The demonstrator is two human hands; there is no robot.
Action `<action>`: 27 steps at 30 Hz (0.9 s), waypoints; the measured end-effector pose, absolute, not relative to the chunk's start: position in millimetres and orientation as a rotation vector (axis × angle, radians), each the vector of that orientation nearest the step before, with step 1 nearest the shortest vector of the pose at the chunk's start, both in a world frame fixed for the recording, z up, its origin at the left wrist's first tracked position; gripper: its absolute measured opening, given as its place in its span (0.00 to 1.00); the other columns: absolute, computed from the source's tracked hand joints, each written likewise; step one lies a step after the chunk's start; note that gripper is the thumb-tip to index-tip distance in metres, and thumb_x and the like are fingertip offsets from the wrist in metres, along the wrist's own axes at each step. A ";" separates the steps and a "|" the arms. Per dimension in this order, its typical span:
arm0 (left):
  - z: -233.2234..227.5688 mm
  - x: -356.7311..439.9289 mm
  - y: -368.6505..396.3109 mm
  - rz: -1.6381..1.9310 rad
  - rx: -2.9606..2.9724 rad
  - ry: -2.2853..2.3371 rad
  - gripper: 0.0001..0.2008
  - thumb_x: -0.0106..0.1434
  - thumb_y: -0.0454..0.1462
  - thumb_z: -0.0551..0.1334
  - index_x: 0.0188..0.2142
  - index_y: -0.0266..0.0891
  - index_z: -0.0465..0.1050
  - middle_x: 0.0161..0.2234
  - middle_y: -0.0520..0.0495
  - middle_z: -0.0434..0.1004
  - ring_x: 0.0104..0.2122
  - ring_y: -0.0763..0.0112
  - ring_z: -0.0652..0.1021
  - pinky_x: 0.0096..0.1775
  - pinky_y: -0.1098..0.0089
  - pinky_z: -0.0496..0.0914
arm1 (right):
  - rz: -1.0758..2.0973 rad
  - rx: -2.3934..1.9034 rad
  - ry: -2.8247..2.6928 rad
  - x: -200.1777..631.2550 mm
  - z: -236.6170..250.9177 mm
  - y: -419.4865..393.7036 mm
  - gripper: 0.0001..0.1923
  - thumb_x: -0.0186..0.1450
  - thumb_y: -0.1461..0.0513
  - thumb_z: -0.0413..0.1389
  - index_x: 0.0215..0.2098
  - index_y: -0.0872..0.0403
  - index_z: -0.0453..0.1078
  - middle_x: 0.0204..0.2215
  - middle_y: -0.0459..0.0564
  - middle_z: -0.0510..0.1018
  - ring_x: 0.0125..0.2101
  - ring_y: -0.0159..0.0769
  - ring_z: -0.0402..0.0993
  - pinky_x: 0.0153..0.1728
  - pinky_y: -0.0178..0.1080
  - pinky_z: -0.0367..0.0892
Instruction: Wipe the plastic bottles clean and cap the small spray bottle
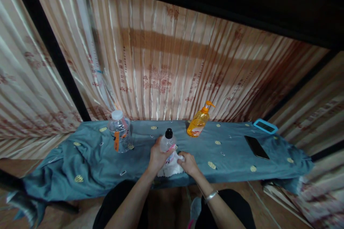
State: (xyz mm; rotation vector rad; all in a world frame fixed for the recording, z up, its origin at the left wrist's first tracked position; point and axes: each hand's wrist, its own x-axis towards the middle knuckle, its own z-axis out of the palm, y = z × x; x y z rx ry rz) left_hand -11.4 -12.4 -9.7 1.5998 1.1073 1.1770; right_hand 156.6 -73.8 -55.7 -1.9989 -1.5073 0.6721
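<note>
My left hand [157, 155] is wrapped round a clear plastic bottle [167, 143] with a black cap, which stands upright near the table's front edge. A white cloth [172, 167] lies against the bottle's lower right side and spreads toward the edge. My right hand [189, 163] pinches the cloth just right of the bottle. Behind and to the right stands an orange pump bottle [199, 123] holding amber liquid. Over on the left is a larger clear bottle [120, 134] with a white cap and an orange label.
A dark phone [256, 147] and a blue-framed device [265, 126] lie at the right end. Blue-green patterned fabric [228, 155] covers the table, rumpled on the left. Striped curtains [161, 61] hang behind, with dark posts [57, 57] at the sides.
</note>
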 end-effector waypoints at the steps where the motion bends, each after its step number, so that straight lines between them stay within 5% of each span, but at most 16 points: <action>1: -9.9 -12.5 -11.6 1.179 1.595 1.113 0.25 0.48 0.33 0.72 0.46 0.37 0.73 0.39 0.47 0.84 0.39 0.60 0.83 0.43 0.64 0.75 | 0.677 -1.977 -1.455 164.7 -55.6 -78.9 0.09 0.64 0.57 0.61 0.37 0.55 0.72 0.33 0.45 0.77 0.37 0.33 0.75 0.46 0.45 0.71; 7: -10.5 -13.3 -15.3 1.163 1.619 1.099 0.24 0.48 0.33 0.72 0.46 0.40 0.73 0.41 0.47 0.84 0.42 0.59 0.83 0.46 0.63 0.74 | 0.736 -1.707 -1.063 197.7 -28.4 -102.1 0.21 0.65 0.45 0.54 0.36 0.55 0.68 0.27 0.42 0.73 0.25 0.28 0.68 0.30 0.37 0.68; 11: -11.6 -9.0 -20.6 1.140 1.651 1.036 0.23 0.50 0.34 0.71 0.47 0.40 0.73 0.43 0.47 0.84 0.44 0.60 0.82 0.48 0.64 0.74 | 0.777 -1.463 -1.044 166.6 14.9 -96.9 0.27 0.58 0.40 0.58 0.41 0.54 0.67 0.29 0.45 0.75 0.26 0.30 0.70 0.29 0.37 0.68; 14: -16.3 -7.8 -19.0 1.146 1.609 1.028 0.25 0.49 0.32 0.70 0.48 0.38 0.72 0.43 0.45 0.83 0.44 0.58 0.82 0.47 0.62 0.74 | 0.808 -1.322 -1.144 134.3 35.0 -88.8 0.27 0.57 0.40 0.58 0.42 0.51 0.69 0.43 0.50 0.78 0.39 0.36 0.75 0.40 0.38 0.71; 17: -21.7 -8.8 -15.8 1.193 1.536 1.008 0.25 0.49 0.32 0.69 0.48 0.36 0.70 0.43 0.42 0.83 0.43 0.56 0.82 0.47 0.59 0.75 | 0.816 -1.266 -1.171 117.0 35.3 -80.9 0.24 0.62 0.43 0.51 0.46 0.51 0.68 0.45 0.52 0.79 0.44 0.39 0.76 0.47 0.41 0.70; 22: -25.0 -10.0 -18.2 1.181 1.537 0.931 0.26 0.47 0.29 0.67 0.48 0.38 0.70 0.40 0.48 0.84 0.39 0.60 0.82 0.42 0.64 0.76 | 0.700 -1.297 -1.222 111.6 26.8 -65.6 0.31 0.56 0.50 0.59 0.55 0.52 0.62 0.53 0.56 0.75 0.53 0.41 0.71 0.56 0.44 0.65; 27: -30.3 -2.9 -21.4 1.152 1.434 0.988 0.25 0.45 0.27 0.66 0.45 0.39 0.70 0.36 0.50 0.83 0.34 0.63 0.82 0.37 0.67 0.77 | 0.623 -1.459 -1.260 97.1 27.4 -46.3 0.21 0.54 0.50 0.62 0.41 0.52 0.70 0.35 0.49 0.78 0.39 0.40 0.72 0.45 0.43 0.67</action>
